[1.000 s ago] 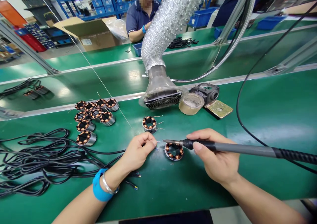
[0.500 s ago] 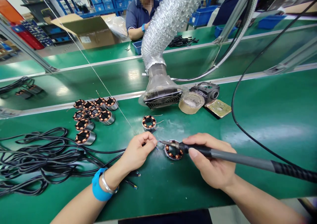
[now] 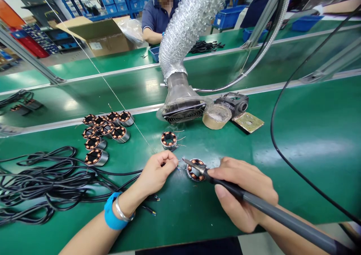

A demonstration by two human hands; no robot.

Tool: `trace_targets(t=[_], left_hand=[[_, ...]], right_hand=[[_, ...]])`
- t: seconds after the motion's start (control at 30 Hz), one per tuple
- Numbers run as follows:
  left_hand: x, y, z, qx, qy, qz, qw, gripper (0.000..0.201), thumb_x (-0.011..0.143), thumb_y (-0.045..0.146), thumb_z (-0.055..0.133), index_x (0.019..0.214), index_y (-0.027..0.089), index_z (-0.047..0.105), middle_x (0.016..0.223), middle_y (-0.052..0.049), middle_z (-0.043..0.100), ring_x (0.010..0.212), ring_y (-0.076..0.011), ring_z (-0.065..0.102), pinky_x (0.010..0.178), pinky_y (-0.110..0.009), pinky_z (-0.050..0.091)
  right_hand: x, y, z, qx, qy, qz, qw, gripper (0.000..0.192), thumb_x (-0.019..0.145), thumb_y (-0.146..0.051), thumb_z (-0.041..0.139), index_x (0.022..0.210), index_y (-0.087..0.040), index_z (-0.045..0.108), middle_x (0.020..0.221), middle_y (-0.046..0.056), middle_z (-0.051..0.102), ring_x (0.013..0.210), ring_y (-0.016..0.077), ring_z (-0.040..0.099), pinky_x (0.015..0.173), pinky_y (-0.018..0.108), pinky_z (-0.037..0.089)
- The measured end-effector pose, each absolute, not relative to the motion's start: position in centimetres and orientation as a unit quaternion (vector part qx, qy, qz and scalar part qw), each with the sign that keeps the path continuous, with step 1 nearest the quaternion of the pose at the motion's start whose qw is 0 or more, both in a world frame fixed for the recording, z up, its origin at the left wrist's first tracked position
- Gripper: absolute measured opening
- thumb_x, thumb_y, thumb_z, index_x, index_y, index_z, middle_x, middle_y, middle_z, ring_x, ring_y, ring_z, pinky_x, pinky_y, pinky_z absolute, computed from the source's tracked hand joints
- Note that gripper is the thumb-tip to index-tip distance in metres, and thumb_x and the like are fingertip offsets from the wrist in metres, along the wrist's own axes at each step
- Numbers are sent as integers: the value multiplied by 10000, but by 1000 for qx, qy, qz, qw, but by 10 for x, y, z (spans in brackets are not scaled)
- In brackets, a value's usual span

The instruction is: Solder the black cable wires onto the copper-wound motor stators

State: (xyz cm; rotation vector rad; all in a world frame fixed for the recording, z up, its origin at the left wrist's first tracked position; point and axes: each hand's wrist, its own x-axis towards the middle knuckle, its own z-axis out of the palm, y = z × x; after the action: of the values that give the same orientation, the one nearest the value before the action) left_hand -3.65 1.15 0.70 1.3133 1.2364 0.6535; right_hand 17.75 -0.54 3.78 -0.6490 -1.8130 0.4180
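Copper-wound stator (image 3: 196, 169) lies flat on the green bench (image 3: 296, 142), just in front of both hands. Right hand (image 3: 244, 193) is closed around the grey soldering iron (image 3: 254, 201), fingers wrapped on its handle, the metal tip slanting over the stator's left rim. Left hand (image 3: 156, 173) has thumb and fingers pressed together, pinching a thin wire end (image 3: 177, 167) just beside the iron's tip. Black cables (image 3: 42, 183) sprawl at the left, with a cluster of more stators (image 3: 105, 132) beyond them. 1 further stator (image 3: 169, 140) sits apart, near the fume extractor hood (image 3: 183, 104). Tape roll (image 3: 216, 116) lies beside the hood
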Motion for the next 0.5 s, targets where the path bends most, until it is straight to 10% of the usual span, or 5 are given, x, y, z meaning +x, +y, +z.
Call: trace_targets(t=[0.5], left_hand=[[-36,11,8,559,530,277,574,310,849,410,521,778,109,521,686,8,407,641,-70,343,617,-187,294]], right_hand=[[180,-6,40,-290,-763,194,543,277,736,-63,523,987,-134,615,644,50,566,505,116,454,480,282,359]])
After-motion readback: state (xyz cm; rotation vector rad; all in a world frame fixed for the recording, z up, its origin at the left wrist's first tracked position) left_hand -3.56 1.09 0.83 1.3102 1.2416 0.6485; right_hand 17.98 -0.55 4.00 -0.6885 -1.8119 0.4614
